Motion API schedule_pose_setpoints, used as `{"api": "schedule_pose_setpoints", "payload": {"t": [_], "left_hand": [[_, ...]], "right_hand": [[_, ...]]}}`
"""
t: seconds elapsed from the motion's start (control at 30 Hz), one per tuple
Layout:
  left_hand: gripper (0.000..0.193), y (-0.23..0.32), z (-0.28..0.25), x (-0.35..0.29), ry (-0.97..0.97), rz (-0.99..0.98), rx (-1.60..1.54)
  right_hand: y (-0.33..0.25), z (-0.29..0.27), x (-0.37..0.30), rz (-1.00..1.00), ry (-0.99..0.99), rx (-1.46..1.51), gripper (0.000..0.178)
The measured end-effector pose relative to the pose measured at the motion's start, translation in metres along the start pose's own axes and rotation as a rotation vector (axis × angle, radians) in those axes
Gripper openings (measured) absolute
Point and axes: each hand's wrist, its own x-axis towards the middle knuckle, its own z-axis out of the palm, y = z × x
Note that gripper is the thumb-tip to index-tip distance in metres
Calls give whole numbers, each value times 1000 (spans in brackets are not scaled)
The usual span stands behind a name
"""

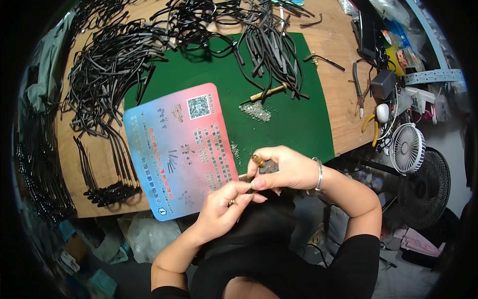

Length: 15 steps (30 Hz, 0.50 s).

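Observation:
My two hands meet at the front edge of the green mat (294, 134). My right hand (281, 167) is closed around a brass-coloured tool (258, 160), its rounded end sticking up by the index finger. Something grey (269, 167) shows in the same palm; its kind is unclear. With fingertips pressed together, my left hand (226, 207) touches the right fingertips; what it pinches is mostly hidden. Under and beside the left hand lies a red-and-blue printed sheet (172, 134) carrying small metal parts (172, 161). A brass-handled screwdriver (269, 92) rests beyond, next to a heap of tiny silvery pieces (256, 111).
Dark glasses temples (109, 74) pile up at the left, with another bundle (271, 50) at the back. Black glasses frames (199, 25) lie between them. Along the right edge are pliers (368, 129), a soldering iron (358, 89) and a white fan (407, 148).

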Motion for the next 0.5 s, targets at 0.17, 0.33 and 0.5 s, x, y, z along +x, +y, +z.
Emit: {"api": "schedule_pose_setpoints", "payload": {"t": [0.17, 0.33, 0.5], "left_hand": [[28, -1, 9, -4, 15, 76, 108], [28, -1, 3, -2, 108, 8, 216], [25, -6, -9, 6, 285, -28, 265]], "right_hand": [[30, 10, 3, -222, 116, -355, 56], [32, -4, -13, -187, 244, -604, 61], [23, -10, -15, -383, 581, -1124, 34]]}}
